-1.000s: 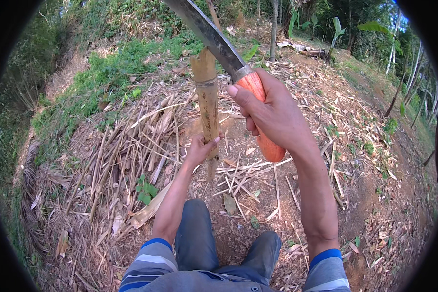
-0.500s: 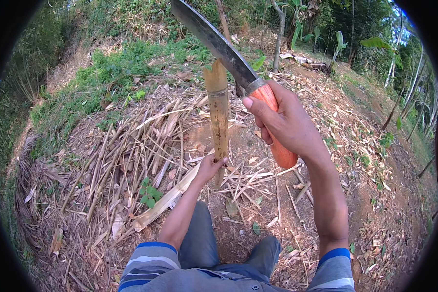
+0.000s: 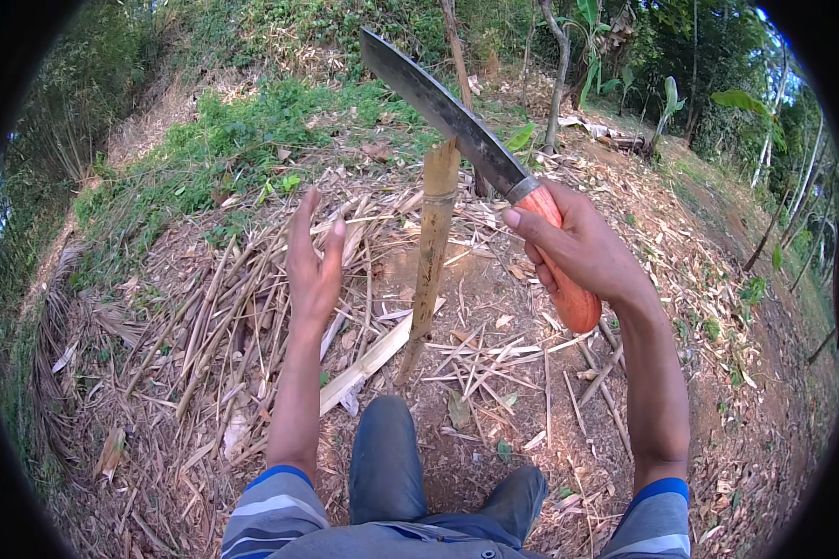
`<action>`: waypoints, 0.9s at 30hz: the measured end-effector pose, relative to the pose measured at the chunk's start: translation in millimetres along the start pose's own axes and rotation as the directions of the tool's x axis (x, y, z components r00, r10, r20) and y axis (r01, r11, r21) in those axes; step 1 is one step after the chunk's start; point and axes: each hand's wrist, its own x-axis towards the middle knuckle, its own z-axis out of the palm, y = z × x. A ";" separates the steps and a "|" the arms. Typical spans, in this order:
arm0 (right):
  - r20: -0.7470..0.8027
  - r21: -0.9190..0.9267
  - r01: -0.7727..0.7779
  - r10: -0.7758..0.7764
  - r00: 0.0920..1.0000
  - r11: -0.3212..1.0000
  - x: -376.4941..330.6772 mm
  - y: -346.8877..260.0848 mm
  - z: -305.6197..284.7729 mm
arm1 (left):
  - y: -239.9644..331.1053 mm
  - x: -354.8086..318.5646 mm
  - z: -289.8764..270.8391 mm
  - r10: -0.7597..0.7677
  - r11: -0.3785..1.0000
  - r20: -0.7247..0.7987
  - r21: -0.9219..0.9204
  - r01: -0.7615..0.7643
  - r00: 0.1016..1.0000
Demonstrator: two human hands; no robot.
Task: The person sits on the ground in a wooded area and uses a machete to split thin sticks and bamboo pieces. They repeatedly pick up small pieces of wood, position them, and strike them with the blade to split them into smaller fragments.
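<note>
My right hand (image 3: 587, 244) is wrapped round the orange-red wooden handle of a machete (image 3: 452, 116). Its dark, wide blade slants up to the left, and the edge meets the top of a split bamboo piece (image 3: 432, 238). Whether the blade has bitten into the bamboo or only touches it, I cannot tell. The yellowish-brown bamboo is near upright, leaning slightly, with a node ring near the top and its lower end tapering in front of my knee. To its left, apart from it, my left hand (image 3: 315, 265) is raised with fingers stretched out and nothing in it.
Left of centre lies a heap of thin bamboo strips (image 3: 219, 321). A pale split length (image 3: 368, 368) lies by my knee, and loose slivers (image 3: 494, 368) cover the ground to its right. Green undergrowth (image 3: 224, 140) and slim trunks (image 3: 557, 79) stand farther back.
My left hand has let go of the bamboo and moved left and up, its fingers opening. The machete and bamboo stay together, slightly lower and farther right in view.
</note>
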 end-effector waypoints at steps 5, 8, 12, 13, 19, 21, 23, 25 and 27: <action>0.022 -0.081 0.025 -0.023 0.999 0.996 -12.0 -21.2 5.0 | 89.2 178.0 -3.6 0.860 0.504 -0.240 0.266 -0.822 0.449; 0.000 -0.129 0.026 -0.026 1.000 0.991 -13.6 -20.3 -0.5 | 96.0 202.5 7.4 0.700 0.534 0.398 0.258 -0.805 0.593; -0.026 -0.242 0.105 -0.115 0.993 0.965 -7.9 -30.8 -23.4 | 89.2 219.4 8.1 0.796 0.463 0.226 0.371 -0.805 0.562; -0.027 -0.276 0.121 -0.134 0.991 0.954 -6.8 -38.2 -29.3 | 96.1 225.9 5.8 0.863 0.400 0.146 0.388 -0.830 0.484; 0.027 -0.221 0.104 -0.101 0.995 0.970 19.0 -2.9 -26.8 | 62.6 205.0 30.1 0.845 0.524 -0.086 0.337 -0.782 0.529; 0.042 -0.234 0.100 -0.093 0.995 0.967 16.6 -11.0 -24.2 | 57.1 211.8 22.8 0.828 0.534 -0.030 0.352 -0.769 0.560; 0.056 -0.232 0.120 -0.109 0.992 0.965 10.5 -17.3 -28.3 | 66.2 208.4 21.7 0.804 0.549 0.024 0.356 -0.756 0.594; 0.079 -0.206 0.206 -0.193 0.978 0.957 16.8 -31.2 -46.5 | 93.2 225.7 7.0 0.824 0.506 0.050 0.382 -0.773 0.564; 0.030 -0.323 0.209 -0.211 0.977 0.923 12.8 -56.7 -72.7 | 123.1 244.1 4.2 0.856 0.477 -0.005 0.395 -0.786 0.517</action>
